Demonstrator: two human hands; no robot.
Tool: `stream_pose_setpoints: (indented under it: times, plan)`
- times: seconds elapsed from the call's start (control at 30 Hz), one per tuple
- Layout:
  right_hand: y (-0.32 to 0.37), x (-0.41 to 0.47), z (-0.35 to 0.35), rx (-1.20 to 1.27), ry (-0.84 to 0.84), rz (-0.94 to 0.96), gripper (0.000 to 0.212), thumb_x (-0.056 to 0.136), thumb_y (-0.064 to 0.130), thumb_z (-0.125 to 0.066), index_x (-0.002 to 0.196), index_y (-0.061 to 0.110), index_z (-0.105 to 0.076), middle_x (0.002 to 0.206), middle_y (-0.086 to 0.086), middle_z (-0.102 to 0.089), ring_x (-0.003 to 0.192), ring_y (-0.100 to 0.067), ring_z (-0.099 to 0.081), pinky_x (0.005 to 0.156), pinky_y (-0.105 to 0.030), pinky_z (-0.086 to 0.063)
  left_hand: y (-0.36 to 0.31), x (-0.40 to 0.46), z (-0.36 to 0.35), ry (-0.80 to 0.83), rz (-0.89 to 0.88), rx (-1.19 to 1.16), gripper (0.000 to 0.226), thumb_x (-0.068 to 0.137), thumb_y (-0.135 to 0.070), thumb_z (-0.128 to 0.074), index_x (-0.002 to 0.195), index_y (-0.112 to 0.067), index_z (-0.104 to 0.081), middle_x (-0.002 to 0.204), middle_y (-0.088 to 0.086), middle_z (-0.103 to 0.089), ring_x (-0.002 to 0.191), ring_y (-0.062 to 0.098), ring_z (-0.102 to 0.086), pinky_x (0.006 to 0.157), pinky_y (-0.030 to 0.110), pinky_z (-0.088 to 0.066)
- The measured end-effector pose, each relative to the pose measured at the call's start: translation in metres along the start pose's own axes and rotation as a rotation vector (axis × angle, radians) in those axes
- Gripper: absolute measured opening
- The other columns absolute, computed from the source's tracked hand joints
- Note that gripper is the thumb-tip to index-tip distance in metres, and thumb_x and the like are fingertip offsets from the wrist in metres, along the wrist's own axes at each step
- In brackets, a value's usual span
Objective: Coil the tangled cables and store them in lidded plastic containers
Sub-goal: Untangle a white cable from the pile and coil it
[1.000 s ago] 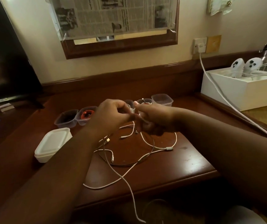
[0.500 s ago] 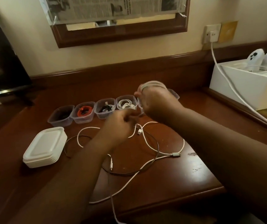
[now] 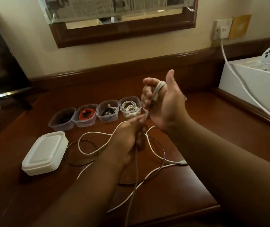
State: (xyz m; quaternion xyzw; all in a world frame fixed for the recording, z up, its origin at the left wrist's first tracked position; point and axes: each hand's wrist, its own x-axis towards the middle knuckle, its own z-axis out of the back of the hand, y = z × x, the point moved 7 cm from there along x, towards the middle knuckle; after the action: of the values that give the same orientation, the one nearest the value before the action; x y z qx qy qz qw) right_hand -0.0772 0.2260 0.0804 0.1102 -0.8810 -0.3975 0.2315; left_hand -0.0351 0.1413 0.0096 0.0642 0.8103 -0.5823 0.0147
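your right hand (image 3: 162,102) holds the cable (image 3: 158,89) looped round its curled fingers, above the tubs (image 3: 108,110); your left hand (image 3: 129,136) pinches the trailing length. feed it evenly, keep loops snug and flat.

cream wall (image 3: 24,38) | wood-framed mirror (image 3: 124,30) | dark wooden desk (image 3: 180,185) | wall socket (image 3: 221,29) | dim warm light

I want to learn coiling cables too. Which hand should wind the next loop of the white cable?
Probably the left hand. It grips the loose run of the white cable just below the right hand, which is raised with loops around its fingers, so it serves as the spool.
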Motion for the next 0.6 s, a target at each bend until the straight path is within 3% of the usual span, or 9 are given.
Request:
stream_pose_setpoints:
  times: [0.1, 0.2, 0.27, 0.33, 0.4, 0.47, 0.53, 0.6]
  plan:
    - [0.007, 0.001, 0.009, -0.756, -0.032, 0.192, 0.06, 0.103, 0.052, -0.025, 0.09, 0.003, -0.058, 0.069, -0.01, -0.048, 0.059, -0.021, -0.045, 0.052, -0.031, -0.04, 0.003, -0.006, 0.001, -0.029, 0.075, 0.191, 0.023, 0.102, -0.013, -0.045, 0.113, -0.012, -0.066, 0.058, -0.004, -0.044, 0.043, 0.008, -0.028, 0.048, 0.024, -0.021]
    - [-0.011, -0.009, -0.001, -1.568, 0.196, 0.218, 0.06, 0.102, 0.052, -0.029, 0.067, 0.01, -0.054, 0.061, -0.007, -0.05, 0.053, -0.021, -0.044, 0.052, -0.037, -0.036, -0.021, -0.012, 0.013, -0.083, -0.035, 0.586, 0.021, 0.101, -0.009, -0.049, 0.108, -0.017, -0.067, 0.058, -0.002, -0.052, 0.047, 0.01, -0.039, 0.047, 0.027, -0.031]
    - [-0.023, -0.017, -0.004, -1.809, 0.279, 0.176, 0.067, 0.099, 0.059, -0.022, 0.065, 0.013, -0.057, 0.062, -0.005, -0.055, 0.055, -0.019, -0.048, 0.054, -0.037, -0.039, -0.038, -0.017, 0.015, -0.098, -0.148, 0.847, 0.026, 0.098, -0.002, -0.05, 0.093, -0.02, -0.068, 0.054, -0.008, -0.057, 0.044, 0.003, -0.048, 0.043, 0.02, -0.037]
    - [-0.025, -0.023, -0.004, -1.766, 0.233, 0.013, 0.073, 0.097, 0.065, -0.017, 0.065, 0.014, -0.059, 0.064, -0.006, -0.058, 0.055, -0.018, -0.049, 0.057, -0.036, -0.042, -0.048, -0.024, 0.01, -0.106, -0.252, 0.979, 0.027, 0.096, 0.0, -0.055, 0.082, -0.021, -0.064, 0.054, -0.011, -0.056, 0.04, -0.003, -0.052, 0.04, 0.011, -0.036]
    - [-0.027, -0.028, 0.004, -1.584, 0.162, -0.277, 0.079, 0.094, 0.071, -0.014, 0.07, 0.013, -0.062, 0.066, -0.007, -0.062, 0.054, -0.017, -0.052, 0.059, -0.032, -0.046, -0.052, -0.03, 0.001, -0.099, -0.381, 1.046, 0.012, 0.093, -0.006, -0.065, 0.094, -0.017, -0.065, 0.069, -0.013, -0.06, 0.055, -0.012, -0.059, 0.048, 0.007, -0.043]
    - [-0.027, -0.039, 0.01, -1.377, 0.178, -0.562, 0.085, 0.091, 0.077, -0.014, 0.074, 0.008, -0.061, 0.06, -0.007, -0.057, 0.045, -0.016, -0.045, 0.05, -0.026, -0.04, -0.053, -0.035, -0.002, -0.095, -0.461, 1.053, 0.02, 0.088, -0.013, -0.073, 0.102, -0.02, -0.06, 0.077, -0.011, -0.062, 0.064, -0.013, -0.06, 0.054, 0.007, -0.046]
    - [-0.024, -0.054, 0.012, -1.026, 0.275, -0.772, 0.082, 0.09, 0.079, -0.016, 0.068, 0.01, -0.056, 0.048, -0.001, -0.042, 0.037, -0.012, -0.031, 0.043, -0.021, -0.026, -0.05, -0.038, -0.001, -0.049, -0.387, 0.893, 0.023, 0.083, -0.023, -0.077, 0.094, -0.018, -0.057, 0.072, -0.008, -0.061, 0.052, 0.001, -0.058, 0.045, 0.014, -0.042]
    - [-0.021, -0.071, 0.0, -0.574, 0.406, -0.867, 0.079, 0.091, 0.078, -0.02, 0.066, 0.011, -0.053, 0.043, 0.003, -0.036, 0.033, -0.01, -0.029, 0.039, -0.02, -0.02, -0.042, -0.045, -0.003, 0.059, -0.246, 0.559, 0.033, 0.076, -0.036, -0.076, 0.09, -0.014, -0.055, 0.067, -0.005, -0.055, 0.046, 0.006, -0.044, 0.042, 0.019, -0.032]
